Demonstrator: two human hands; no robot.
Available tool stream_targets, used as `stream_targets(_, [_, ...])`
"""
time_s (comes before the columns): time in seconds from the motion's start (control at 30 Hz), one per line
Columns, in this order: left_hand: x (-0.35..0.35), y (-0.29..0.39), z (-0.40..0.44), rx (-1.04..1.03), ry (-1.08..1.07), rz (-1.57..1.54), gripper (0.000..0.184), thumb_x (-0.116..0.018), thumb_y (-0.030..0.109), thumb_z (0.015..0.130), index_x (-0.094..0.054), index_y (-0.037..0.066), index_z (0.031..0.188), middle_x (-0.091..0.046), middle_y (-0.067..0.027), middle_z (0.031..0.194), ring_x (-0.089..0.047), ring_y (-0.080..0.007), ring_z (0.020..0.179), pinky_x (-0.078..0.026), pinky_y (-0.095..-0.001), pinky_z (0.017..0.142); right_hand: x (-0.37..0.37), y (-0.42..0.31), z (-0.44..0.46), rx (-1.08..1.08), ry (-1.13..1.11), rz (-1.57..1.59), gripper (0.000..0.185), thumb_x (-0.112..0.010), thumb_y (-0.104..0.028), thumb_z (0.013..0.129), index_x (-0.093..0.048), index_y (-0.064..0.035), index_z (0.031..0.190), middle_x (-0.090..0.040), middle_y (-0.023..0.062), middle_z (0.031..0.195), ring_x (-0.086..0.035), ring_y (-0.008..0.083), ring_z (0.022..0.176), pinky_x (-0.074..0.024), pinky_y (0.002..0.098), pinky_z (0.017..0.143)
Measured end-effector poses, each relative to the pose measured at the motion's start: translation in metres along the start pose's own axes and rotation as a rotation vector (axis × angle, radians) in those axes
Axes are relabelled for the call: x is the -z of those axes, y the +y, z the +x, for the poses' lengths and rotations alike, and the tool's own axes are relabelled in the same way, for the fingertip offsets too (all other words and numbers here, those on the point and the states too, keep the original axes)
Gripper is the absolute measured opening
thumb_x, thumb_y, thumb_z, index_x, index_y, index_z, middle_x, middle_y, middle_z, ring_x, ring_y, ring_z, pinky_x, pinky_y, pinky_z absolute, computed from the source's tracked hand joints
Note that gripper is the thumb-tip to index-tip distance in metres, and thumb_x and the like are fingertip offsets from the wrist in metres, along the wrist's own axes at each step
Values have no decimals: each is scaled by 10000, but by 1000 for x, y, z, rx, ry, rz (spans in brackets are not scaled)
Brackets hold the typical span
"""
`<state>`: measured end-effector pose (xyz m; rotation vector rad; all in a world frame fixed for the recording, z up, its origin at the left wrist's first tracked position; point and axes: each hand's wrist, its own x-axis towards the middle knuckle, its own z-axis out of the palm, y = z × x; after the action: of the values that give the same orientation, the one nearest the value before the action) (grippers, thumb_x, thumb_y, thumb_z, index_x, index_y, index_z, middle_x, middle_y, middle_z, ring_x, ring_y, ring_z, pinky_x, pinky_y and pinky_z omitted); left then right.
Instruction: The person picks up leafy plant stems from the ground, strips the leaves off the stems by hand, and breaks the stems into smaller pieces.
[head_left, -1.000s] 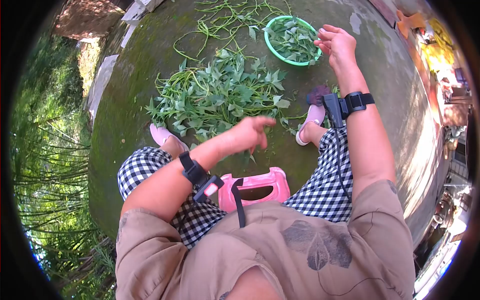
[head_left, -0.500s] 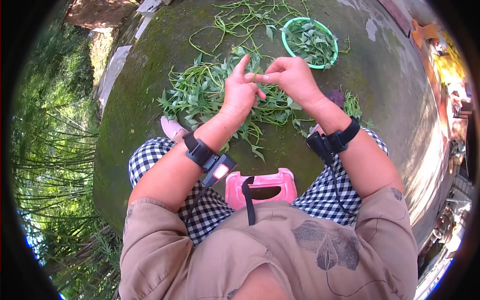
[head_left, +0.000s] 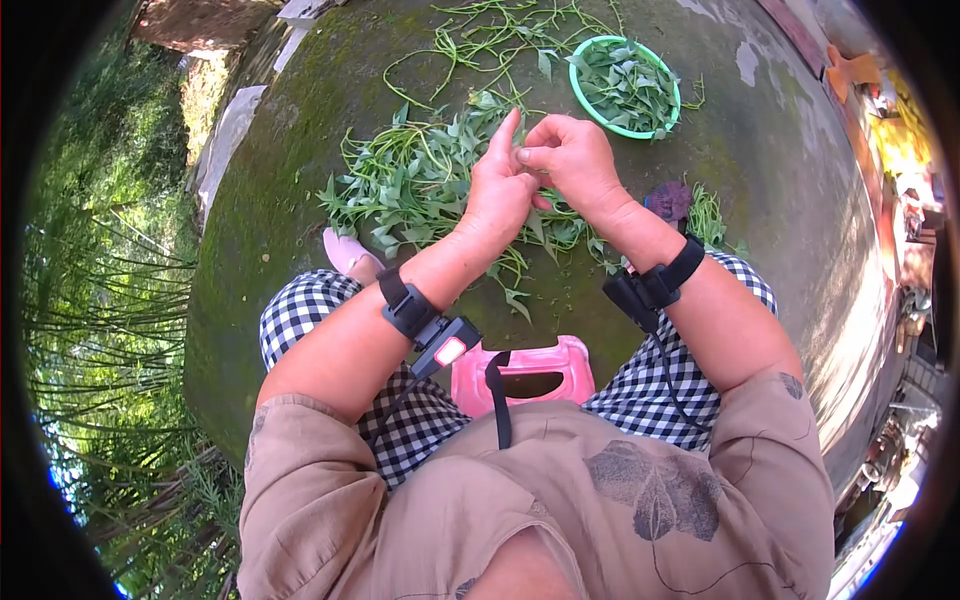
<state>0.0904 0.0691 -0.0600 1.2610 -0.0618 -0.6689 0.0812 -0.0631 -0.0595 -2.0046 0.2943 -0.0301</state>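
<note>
My left hand and my right hand meet over the heap of green leafy stems. The right thumb and forefinger are pinched together against the left fingers. One left finger points up while the others curl in. Whatever lies between the fingertips is too small and hidden to name. Just beyond the right hand stands a green-rimmed basket full of picked leaves.
Long bare stems lie beyond the heap. A dark purple object and thin green stems are right of the right hand. A pink stool is between my checkered legs. Greenery borders the left side.
My right hand has come from the basket to my left hand, which moved up over the heap. Over the last half second both stayed together, with the fingers drawn closer.
</note>
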Motion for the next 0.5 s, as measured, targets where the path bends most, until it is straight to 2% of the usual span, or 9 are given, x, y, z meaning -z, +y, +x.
stream_targets(0.1, [0,5,-2,-11,70,134,759,-517,-54,795,-240,61,1492,-595,-79,1130,-601,-143,908,-519,-279,704,8,2,5,74,-12,-50,147,-696,-182,692,-659,-49,742,-656,104,696,-641,270,663,-484,386,613])
stream_targets(0.2, [22,8,11,-65,216,334,641,-536,-10,788,-411,60,1412,-597,-73,1153,-595,-134,910,-484,-265,749,25,-1,14,107,-158,-210,140,-675,-176,716,-636,-54,773,-650,107,715,-640,290,698,-479,404,632])
stream_targets(0.23, [30,7,18,-85,268,399,602,-542,3,785,-468,60,1380,-598,-70,1158,-592,-131,909,-473,-259,760,29,-3,13,125,-175,-247,139,-669,-151,729,-628,-38,799,-643,104,712,-624,253,683,-476,380,630])
stream_targets(0.27, [31,12,19,-108,281,339,497,-559,4,780,-573,51,1275,-617,-60,1141,-583,-113,894,-471,-249,761,32,-5,11,144,-193,-285,140,-662,-126,742,-620,-22,825,-637,101,709,-608,217,669,-473,356,628])
stream_targets(0.3, [31,15,19,-108,219,362,485,-565,5,778,-584,48,1261,-624,-56,1129,-581,-108,895,-470,-247,764,34,-6,10,163,-210,-323,143,-656,-101,754,-612,-6,850,-630,99,706,-592,181,654,-470,331,627])
stream_targets(0.37, [30,19,19,-109,94,404,462,-576,7,773,-604,42,1233,-638,-48,1107,-578,-97,897,-469,-243,771,35,-5,9,163,-227,-324,142,-651,-143,746,-622,-43,842,-647,107,741,-620,263,706,-474,386,645])
stream_targets(0.4, [25,20,15,-153,86,432,383,-609,24,793,-639,30,1175,-666,-42,1028,-584,-87,868,-470,-236,761,35,-3,8,162,-238,-325,142,-649,-164,741,-627,-61,837,-656,111,759,-635,304,731,-476,413,654])
stream_targets(0.5, [25,14,15,-167,-4,508,298,-637,54,824,-659,17,1119,-677,-36,944,-594,-91,815,-475,-233,746,35,0,7,171,-252,-294,147,-658,-153,726,-632,-47,823,-659,114,761,-634,302,735,-479,407,657])
